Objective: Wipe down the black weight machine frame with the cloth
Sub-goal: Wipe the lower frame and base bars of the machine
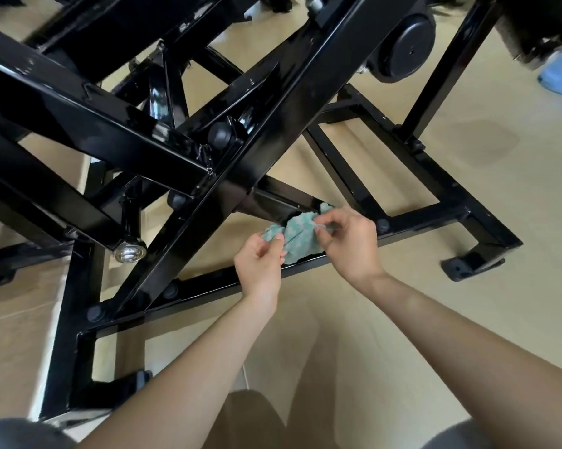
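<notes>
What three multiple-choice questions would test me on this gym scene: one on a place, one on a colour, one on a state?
1. Where is the cloth?
A) in a bucket
B) between the left hand and right hand, by a low bar of the frame
C) on a shelf

2. What colour is the cloth?
A) red
B) teal and white
C) yellow

3. How is the cloth held?
A) both hands pinch it
B) one hand only
C) it lies loose

Answers:
1 B: it sits between the two hands, in front of the low bar.
2 B: its pile shows teal flecked with white.
3 A: fingers of each hand close on one side of it.
</notes>
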